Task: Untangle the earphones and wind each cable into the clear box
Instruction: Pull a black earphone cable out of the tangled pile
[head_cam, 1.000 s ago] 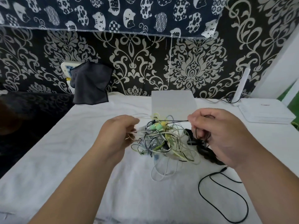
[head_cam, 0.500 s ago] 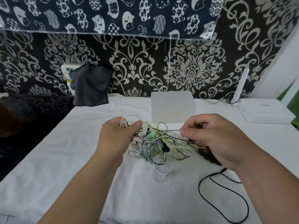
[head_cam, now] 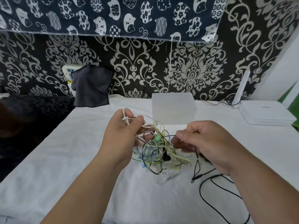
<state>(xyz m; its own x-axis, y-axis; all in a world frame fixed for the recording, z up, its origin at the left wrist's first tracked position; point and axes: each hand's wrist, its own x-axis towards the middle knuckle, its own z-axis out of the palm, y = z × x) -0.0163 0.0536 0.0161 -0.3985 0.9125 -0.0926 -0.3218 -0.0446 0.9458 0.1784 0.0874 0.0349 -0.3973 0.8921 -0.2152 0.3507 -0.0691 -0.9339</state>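
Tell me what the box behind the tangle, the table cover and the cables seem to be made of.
Box: probably frosted translucent plastic, with smooth, flat walls that blur the wallpaper behind.
Table cover: white woven cloth, matte, with soft creases.
Cables: thin wire in plastic or rubbery sheathing, judging by the springy loops and slight sheen. Which of the two is unclear.

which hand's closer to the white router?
Right. The right hand sits left of and nearer the camera than the white router; the left hand is farther left, past the earphone tangle.
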